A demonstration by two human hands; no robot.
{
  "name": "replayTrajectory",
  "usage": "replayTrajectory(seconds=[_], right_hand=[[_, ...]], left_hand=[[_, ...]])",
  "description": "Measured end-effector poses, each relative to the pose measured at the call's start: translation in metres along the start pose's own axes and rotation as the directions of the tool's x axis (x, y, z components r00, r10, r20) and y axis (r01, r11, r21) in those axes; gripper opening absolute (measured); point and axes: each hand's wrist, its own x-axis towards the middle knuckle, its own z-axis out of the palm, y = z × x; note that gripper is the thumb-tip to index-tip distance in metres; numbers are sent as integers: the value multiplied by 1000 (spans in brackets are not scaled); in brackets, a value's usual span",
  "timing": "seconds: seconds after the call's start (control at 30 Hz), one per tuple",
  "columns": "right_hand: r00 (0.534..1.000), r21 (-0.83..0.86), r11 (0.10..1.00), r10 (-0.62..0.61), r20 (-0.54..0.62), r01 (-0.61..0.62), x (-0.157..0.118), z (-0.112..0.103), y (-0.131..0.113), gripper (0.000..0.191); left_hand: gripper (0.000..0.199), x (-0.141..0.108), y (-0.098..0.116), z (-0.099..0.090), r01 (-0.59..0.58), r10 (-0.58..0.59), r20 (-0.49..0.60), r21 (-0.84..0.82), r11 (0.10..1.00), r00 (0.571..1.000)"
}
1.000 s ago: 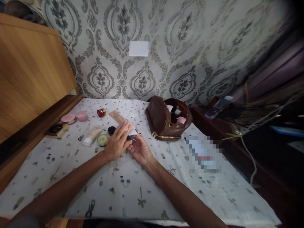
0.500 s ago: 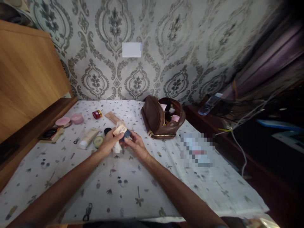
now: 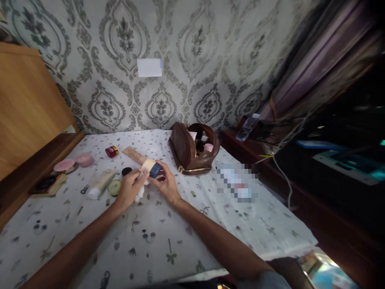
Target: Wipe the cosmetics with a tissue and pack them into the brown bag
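Observation:
A cream-coloured cosmetic tube (image 3: 147, 165) with a dark blue cap (image 3: 155, 170) is held between both hands, above the cloth-covered table. My left hand (image 3: 128, 188) grips its pale end and also holds a crumpled white tissue (image 3: 140, 195), which hangs below the fingers. My right hand (image 3: 168, 188) has its thumb and fingers around the blue cap. Just behind the hands lie a flat beige tube (image 3: 132, 153) and a round black lid (image 3: 126, 171). To the left of my left hand are a small round green-lidded jar (image 3: 114, 188) and a cream tube (image 3: 101, 184).
An unzipped brown bag (image 3: 186, 150) with cosmetics inside stands at the back. Left lie a red jar (image 3: 112, 151), a pink jar (image 3: 84, 159), a pink compact (image 3: 65, 165) and a dark palette (image 3: 48, 185). A pixelated item (image 3: 237, 182) lies right; a clear bottle (image 3: 247, 127) is beyond.
The view has turned to the right, so things appear farther left. The tube is tilted and raised slightly, showing more of its cap, while both hands keep hold of it.

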Motion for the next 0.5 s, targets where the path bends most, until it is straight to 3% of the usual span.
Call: replayTrajectory(seconds=[0.07,0.13,0.27,0.33,0.4,0.5], right_hand=[[1000,-74,997,-6,-9,6,-2,0,3,62],[999,-119,992,-26,23,28,-4,1,6,62],[970,-162,972,-133,202,168,-4,-2,4,66],[927,-182,948,-195,321,263,-2,-8,-3,68],[868,-166,928,-233,439,334,-1,-18,-13,68],[799,-63,951,-217,561,303,-2,-41,-32,66]], left_hand=[[38,-2,5,-4,-192,202,-43,183,964,978],[30,-3,9,-7,-300,333,-55,315,900,941],[25,0,15,-15,-350,405,-45,422,836,913],[25,6,17,-21,-284,304,-2,357,890,953],[28,14,19,-25,-93,83,52,209,974,995],[36,26,24,-21,273,-269,62,-65,960,961]])
